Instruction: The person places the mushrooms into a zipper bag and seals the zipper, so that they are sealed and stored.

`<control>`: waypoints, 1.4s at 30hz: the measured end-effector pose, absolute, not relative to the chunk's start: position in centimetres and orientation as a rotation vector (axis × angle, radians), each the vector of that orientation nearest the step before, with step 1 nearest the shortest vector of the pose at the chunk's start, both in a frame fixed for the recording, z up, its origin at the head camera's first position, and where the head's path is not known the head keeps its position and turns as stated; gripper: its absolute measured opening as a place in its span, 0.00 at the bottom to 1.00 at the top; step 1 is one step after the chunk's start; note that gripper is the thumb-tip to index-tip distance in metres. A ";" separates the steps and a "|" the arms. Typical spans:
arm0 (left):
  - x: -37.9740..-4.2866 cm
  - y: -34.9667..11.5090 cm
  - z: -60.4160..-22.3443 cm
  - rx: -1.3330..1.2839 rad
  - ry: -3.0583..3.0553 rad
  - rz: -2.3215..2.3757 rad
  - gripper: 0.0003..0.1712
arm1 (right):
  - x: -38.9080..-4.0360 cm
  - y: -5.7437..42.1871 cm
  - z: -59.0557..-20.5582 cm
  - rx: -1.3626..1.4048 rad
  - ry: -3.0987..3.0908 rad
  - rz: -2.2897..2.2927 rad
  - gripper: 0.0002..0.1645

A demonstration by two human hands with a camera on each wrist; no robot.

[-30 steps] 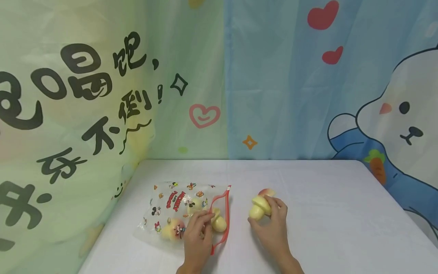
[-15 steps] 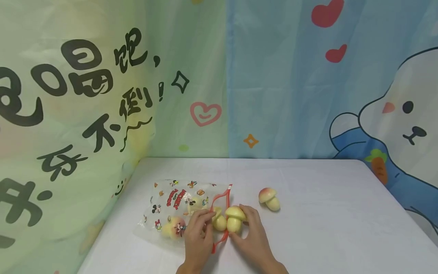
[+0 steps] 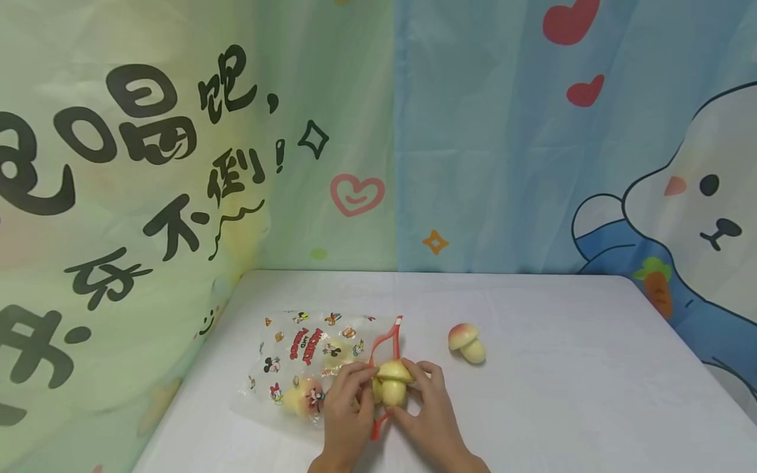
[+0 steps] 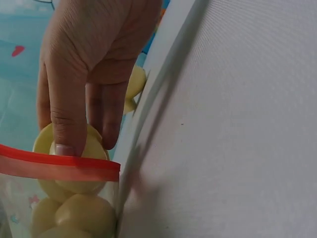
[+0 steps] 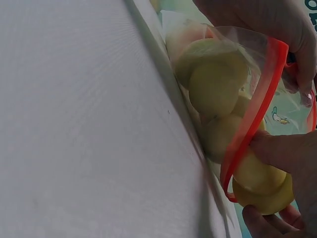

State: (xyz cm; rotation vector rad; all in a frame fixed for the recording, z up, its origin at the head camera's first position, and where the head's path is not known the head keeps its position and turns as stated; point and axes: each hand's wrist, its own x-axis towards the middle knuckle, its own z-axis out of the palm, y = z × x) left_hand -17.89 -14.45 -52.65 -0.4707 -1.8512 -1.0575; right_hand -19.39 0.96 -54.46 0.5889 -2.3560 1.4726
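- The right hand (image 3: 428, 407) is grasping a yellow mushroom (image 3: 393, 387) between thumb and fingers, its cap pointing toward 12 o'clock.
- That mushroom is sitting partly inside the mouth of a clear bag (image 3: 290, 378), behind a red strip (image 4: 59, 167) in the left wrist view.
- The left hand (image 3: 347, 407), at 9 o'clock from the right hand, is pinching the bag's edge.
- Inside the bag, a reddish mushroom (image 3: 306, 397) is lying at 9 o'clock from the left hand.
- A pink-capped mushroom (image 3: 467, 343) is resting on the desk (image 3: 562, 381), at 1 o'clock from the right hand.
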 end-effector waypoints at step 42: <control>-17.7 -14.5 -51.9 -0.478 -1.817 -1.114 0.19 | -21.9 5.8 -52.7 0.335 -2.265 1.577 0.18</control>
